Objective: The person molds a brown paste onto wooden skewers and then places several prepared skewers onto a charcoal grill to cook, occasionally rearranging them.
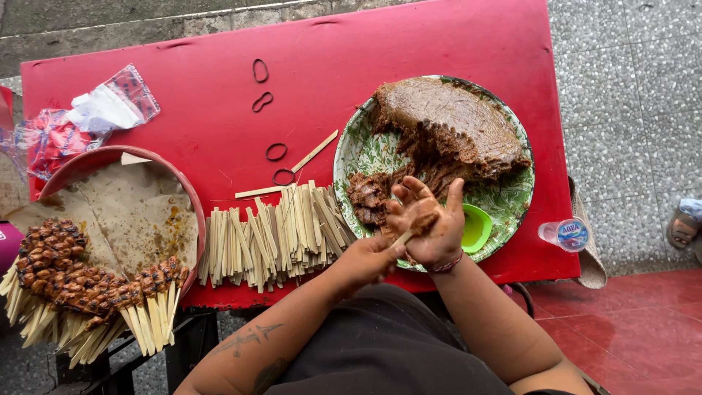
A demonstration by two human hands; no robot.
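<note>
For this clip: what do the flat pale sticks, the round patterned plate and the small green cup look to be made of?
The flat pale skewer sticks look like split bamboo or wood: matte, straw-coloured, unevenly cut. The round green-and-white patterned plate could be enamelled metal or melamine; its glossy printed surface leaves that open. The small bright green cup looks like plastic: smooth, evenly coloured, slightly shiny.

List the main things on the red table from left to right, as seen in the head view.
Clear plastic bags → round tray with finished skewers → pile of bare bamboo sticks → green patterned plate bearing the brown meat paste, with the small green cup on its near right side → plastic water bottle.
</note>
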